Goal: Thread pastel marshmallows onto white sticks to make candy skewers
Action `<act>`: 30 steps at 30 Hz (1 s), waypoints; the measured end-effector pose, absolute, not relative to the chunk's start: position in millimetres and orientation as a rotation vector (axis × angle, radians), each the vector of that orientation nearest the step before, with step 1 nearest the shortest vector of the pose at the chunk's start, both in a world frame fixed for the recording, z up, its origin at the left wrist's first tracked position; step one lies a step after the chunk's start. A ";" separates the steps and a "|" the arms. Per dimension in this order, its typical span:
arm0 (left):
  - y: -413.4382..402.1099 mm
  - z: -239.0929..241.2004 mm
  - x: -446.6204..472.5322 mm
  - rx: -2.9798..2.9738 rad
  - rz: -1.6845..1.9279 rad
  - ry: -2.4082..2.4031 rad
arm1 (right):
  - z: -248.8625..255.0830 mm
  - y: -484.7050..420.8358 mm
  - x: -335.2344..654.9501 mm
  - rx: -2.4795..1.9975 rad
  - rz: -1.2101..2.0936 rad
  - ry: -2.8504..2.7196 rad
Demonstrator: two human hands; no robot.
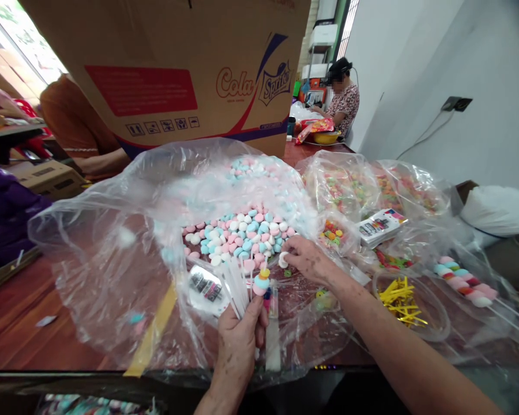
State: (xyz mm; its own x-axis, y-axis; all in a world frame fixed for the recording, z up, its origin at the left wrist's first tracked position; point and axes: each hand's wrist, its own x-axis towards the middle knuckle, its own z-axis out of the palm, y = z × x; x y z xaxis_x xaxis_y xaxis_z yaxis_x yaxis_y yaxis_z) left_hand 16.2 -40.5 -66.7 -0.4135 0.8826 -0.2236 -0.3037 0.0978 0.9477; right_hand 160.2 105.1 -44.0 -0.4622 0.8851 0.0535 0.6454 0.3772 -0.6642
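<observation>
My left hand (242,331) is closed round a bundle of thin white sticks (234,282). One stick in it bears a small stack of candies (262,282): a yellow piece above blue, white and pink ones. To the right, my right hand (309,260) pinches a white marshmallow (283,259) between thumb and fingers. Just beyond both hands lies a pile of pink, blue and white marshmallows (242,233) in a large clear plastic bag (112,230). A green gummy ring (288,273) rests beneath my right hand. Printed cards (205,285) lie left of the sticks.
A big cardboard box (155,52) stands behind the pile. Bags of gummy candy (337,184), a stack of cards (380,226), gold twist ties (400,300) in a round container and finished candy skewers (465,279) are at right. A person (343,101) sits at the back; another is partly hidden at left.
</observation>
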 end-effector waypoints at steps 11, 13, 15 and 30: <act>-41.2 -61.4 17.8 0.601 1.502 1.401 | -54.3 103.3 155.7 -1.403 0.809 -2.298; -41.0 -60.6 18.7 0.599 1.499 1.404 | -56.7 101.2 152.9 -1.381 0.810 -2.295; -40.8 -59.8 19.7 0.599 1.498 1.407 | -57.3 97.8 149.9 -1.342 0.830 -2.288; -29.6 -47.7 7.1 0.781 1.320 1.573 | -46.3 93.3 161.6 -1.068 1.334 -1.620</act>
